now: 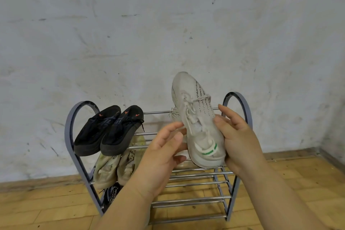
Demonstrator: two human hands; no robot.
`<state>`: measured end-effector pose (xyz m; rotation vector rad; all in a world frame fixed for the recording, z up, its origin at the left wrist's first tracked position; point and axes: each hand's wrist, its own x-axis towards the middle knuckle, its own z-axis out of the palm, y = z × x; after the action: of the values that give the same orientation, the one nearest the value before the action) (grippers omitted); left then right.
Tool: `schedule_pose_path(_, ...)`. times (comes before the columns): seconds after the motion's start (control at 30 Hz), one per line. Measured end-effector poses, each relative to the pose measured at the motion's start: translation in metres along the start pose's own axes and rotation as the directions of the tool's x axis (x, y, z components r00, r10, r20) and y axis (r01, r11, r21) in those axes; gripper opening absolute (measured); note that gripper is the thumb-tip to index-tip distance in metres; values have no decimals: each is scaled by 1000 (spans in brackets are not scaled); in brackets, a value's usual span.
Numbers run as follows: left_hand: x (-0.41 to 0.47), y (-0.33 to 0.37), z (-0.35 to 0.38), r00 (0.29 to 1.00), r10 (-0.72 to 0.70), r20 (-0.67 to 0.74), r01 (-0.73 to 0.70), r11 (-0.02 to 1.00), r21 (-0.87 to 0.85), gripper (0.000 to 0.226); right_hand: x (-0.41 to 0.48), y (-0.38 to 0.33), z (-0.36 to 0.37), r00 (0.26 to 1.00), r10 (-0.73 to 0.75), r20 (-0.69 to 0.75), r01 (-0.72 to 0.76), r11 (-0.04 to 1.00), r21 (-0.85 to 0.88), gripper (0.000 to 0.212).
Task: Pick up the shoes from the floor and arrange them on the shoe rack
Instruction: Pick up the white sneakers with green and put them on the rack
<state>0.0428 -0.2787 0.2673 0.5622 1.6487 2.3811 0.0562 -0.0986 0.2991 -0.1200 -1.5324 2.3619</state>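
Item: off-white knit sneaker [197, 121], laced, with dotted black lettering along the upper and a white-and-green heel pull tab; toe points up towards the scuffed grey wall [168, 24], heel low, held above the right half of the top tier.
Right hand [237, 140]: fingers wrapped round the sneaker's right side and heel.
Left hand [164, 147]: fingers loosely curled at the sneaker's left side, near the laces; contact unclear.
Grey metal shoe rack with chrome bars [196, 200]: pair of black sneakers [110, 130] on top tier, left; pair of beige sneakers [115, 164] below them.
Wooden floor [298, 183].
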Motion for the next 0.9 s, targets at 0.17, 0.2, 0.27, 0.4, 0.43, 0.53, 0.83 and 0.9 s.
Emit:
schedule_pose_path(0.17, 11, -12, 14, 995, 28, -95, -22, 998, 54, 66, 3, -2, -4, 996, -79, -27, 72, 975, -208, 24)
schedule_pose_path(0.2, 14, -14, 17, 993, 36, -111, -31, 999, 40, 69, 3, -4, -5, 996, -90, -2, 87, 967, -239, 23)
schedule_pose_path(0.27, 22, -17, 21, 990, 34, -133, -33, 999, 9, 71, 3, -6, -6, 994, -89, 69, 106, 946, -305, 24)
schedule_pose_path(0.4, 35, -20, 28, 988, 23, -151, -26, 1000, -14, 65, 5, -10, -20, 955, -26, 294, 154, 895, -419, 47)
schedule_pose_path(0.43, 38, -20, 30, 988, 26, -152, -27, 1000, -7, 62, 7, -11, -24, 937, -2, 349, 180, 861, -476, 60)
schedule_pose_path(0.53, 48, -18, 28, 983, 44, -177, -35, 998, 50, 53, 9, -10, -33, 907, 67, 416, 235, 741, -629, 91)
schedule_pose_path(0.83, 64, -17, 11, 986, 132, -99, -94, 944, 316, 39, 17, 7, -30, 935, -116, 336, 316, 705, -635, 86)
schedule_pose_path(0.9, 64, -19, 2, 978, 180, -102, -113, 878, 465, 39, 21, 11, -26, 929, -172, 326, 349, 698, -625, 81)
